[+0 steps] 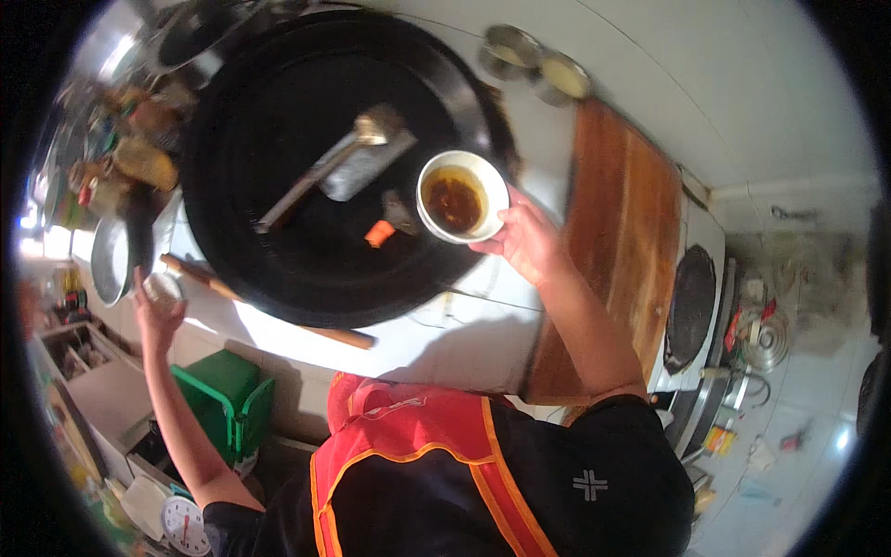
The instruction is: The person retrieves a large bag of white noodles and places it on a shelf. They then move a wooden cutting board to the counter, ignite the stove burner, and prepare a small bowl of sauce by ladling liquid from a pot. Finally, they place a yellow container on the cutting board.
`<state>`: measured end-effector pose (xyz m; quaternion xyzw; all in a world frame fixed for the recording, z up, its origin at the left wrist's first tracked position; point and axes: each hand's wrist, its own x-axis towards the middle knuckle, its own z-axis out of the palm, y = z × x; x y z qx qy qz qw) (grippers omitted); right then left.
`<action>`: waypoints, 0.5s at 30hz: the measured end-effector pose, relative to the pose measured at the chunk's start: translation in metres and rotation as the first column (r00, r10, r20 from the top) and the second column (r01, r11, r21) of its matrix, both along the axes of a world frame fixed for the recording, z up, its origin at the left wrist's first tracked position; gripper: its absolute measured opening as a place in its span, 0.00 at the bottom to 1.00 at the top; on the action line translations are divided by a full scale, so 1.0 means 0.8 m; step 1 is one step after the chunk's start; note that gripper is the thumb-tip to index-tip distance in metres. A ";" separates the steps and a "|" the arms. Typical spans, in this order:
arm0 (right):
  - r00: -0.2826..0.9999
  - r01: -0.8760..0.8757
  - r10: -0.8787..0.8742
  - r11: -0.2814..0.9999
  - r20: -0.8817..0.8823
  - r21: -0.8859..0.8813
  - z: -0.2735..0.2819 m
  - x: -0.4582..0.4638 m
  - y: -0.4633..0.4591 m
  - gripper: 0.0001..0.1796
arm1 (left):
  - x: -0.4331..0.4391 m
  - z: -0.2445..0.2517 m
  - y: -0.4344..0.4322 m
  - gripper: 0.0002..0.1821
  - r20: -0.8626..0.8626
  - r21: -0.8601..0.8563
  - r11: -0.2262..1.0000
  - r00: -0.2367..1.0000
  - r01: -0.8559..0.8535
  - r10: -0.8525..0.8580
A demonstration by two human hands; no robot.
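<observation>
My right hand (521, 233) grips the rim and side of a white bowl (463, 197) with dark brown liquid in it, over the right edge of a large round black pan (278, 278). Inside the pan lie a long-handled utensil (303, 184), a clear plastic packet (358, 170) and a small orange piece (379, 234). At the far left, my left hand (159, 313) is at a small round container (163, 289) with pale contents, near a metal pan (111, 261). Blur hides how its fingers meet the container.
A wooden board (626, 209) lies right of the pan, with two metal bowls (562, 78) beyond it. Wooden sticks (341, 336) project from under the pan. A green plastic stool or bin (226, 390) stands below the counter; a dial scale (186, 526) is at lower left.
</observation>
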<state>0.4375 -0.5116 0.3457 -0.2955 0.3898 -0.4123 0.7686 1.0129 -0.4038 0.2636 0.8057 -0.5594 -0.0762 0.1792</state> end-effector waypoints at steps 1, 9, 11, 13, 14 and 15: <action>0.999 0.035 -0.035 0.999 -0.016 -0.003 -0.004 -0.036 0.006 0.28 | -0.004 0.004 0.002 0.53 -0.007 0.016 0.998 0.998 -0.056 0.056; 0.944 0.172 -0.161 0.985 -0.288 0.011 -0.032 -0.331 0.023 0.25 | -0.245 0.101 -0.053 0.53 0.154 0.108 0.988 0.980 0.108 -0.124; 0.928 0.225 -0.214 0.974 -0.306 0.002 -0.042 -0.388 0.025 0.23 | -0.350 0.108 -0.065 0.53 0.009 -0.006 0.966 0.966 0.258 -0.258; 0.903 0.288 -0.292 0.956 -0.313 -0.062 -0.050 -0.442 0.029 0.20 | -0.451 0.116 -0.082 0.55 -0.050 0.004 0.917 0.916 0.399 -0.398; 0.877 0.371 -0.338 0.928 -0.341 0.033 -0.053 -0.469 0.026 0.20 | -0.503 0.115 -0.095 0.55 -0.122 0.040 0.895 0.891 0.444 -0.436; 0.874 0.395 -0.363 0.918 -0.322 0.039 -0.056 -0.493 0.024 0.20 | -0.550 0.115 -0.097 0.57 -0.090 0.023 0.866 0.863 0.500 -0.497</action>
